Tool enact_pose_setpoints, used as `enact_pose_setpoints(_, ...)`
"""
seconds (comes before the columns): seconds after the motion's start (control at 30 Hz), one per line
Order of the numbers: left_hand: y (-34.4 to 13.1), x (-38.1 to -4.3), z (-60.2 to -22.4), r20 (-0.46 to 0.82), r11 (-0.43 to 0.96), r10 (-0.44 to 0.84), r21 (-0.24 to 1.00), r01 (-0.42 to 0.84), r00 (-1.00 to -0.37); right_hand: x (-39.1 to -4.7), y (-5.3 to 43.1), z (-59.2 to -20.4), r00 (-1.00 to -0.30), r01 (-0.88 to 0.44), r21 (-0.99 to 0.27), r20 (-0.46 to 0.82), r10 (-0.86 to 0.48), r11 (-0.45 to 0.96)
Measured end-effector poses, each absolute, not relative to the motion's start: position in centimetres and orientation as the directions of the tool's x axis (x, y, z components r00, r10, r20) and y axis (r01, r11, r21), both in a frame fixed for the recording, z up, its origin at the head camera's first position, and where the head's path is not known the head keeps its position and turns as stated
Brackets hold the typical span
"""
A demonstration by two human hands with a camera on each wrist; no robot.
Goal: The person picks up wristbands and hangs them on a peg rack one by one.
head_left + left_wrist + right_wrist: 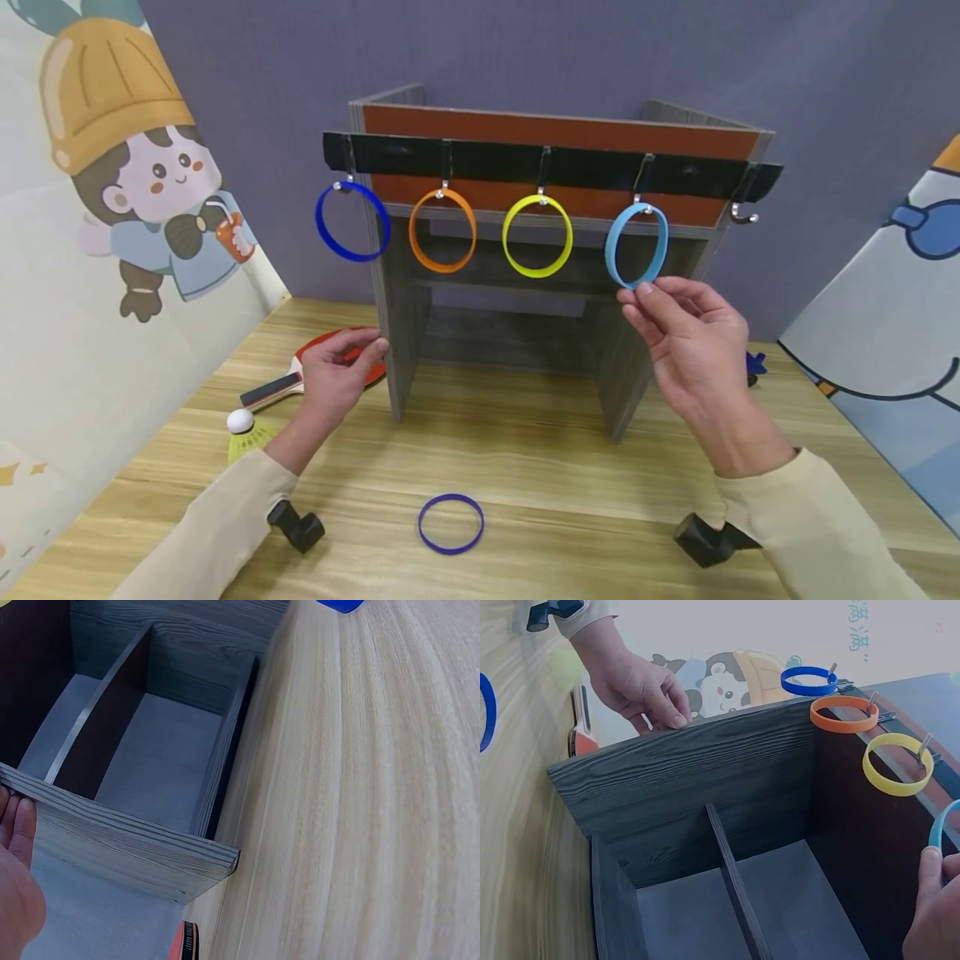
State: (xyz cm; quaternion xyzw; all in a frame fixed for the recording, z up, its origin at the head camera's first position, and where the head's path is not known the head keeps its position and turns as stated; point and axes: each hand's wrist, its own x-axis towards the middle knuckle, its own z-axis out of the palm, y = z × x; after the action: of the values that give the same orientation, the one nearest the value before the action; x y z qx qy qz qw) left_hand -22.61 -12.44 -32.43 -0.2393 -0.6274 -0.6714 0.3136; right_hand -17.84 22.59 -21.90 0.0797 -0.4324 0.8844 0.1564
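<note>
My right hand (pixel 697 350) pinches the lower edge of a light blue ring (pixel 611 250) between thumb and fingers. That ring hangs on the fourth hook of a black rail (pixel 495 158) across a grey wooden shelf unit (pixel 397 333). To its left, a dark blue ring (pixel 387 225), an orange ring (pixel 442 268) and a yellow ring (pixel 537 273) each hang on a hook. My left hand (pixel 337 371) touches the front edge of the unit's left side panel, loosely bent fingers along its outer face. Its thumb tip rests at the edge in the right wrist view.
A purple-blue ring (pixel 451 551) lies on the table before the unit. The rightmost hook (pixel 742 218) holds no ring. At left are a table tennis bat (pixel 273 390) and a yellow shuttlecock (pixel 251 437). A small blue object (pixel 755 363) lies behind my right hand.
</note>
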Motion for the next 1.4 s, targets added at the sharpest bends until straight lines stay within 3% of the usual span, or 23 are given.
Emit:
enact_pose_setpoints(0.3, -13.1, -24.1, -33.9, 0.721, -0.011, -0.126, 0.686, 0.728, -0.681, -17.1, 22.5, -22.7, -0.953, -0.304, -0.81, 0.261, 0.157, -0.501)
enact_pose_setpoints(0.57, -13.1, -24.2, -34.3, 0.725, -0.033, -0.131, 0.678, 0.734, -0.676, -16.4, 20.8, -25.9, -0.939, -0.342, -0.903, 0.339, 0.058, -0.258)
enact_pose_setpoints(1.0, -13.1, -24.4, -34.5, 0.731, -0.05, -0.135, 0.669, 0.741, -0.669, -15.2, 17.6, -32.1, -0.982, -0.128, -0.991, 0.133, -0.135, -0.041)
enact_pose_setpoints(1.4, -13.2, -24.4, -34.4, 0.724, -0.03, -0.134, 0.679, 0.733, -0.676, -14.4, 16.2, -36.3, -0.926, -0.138, -0.979, 0.073, -0.371, 0.152)
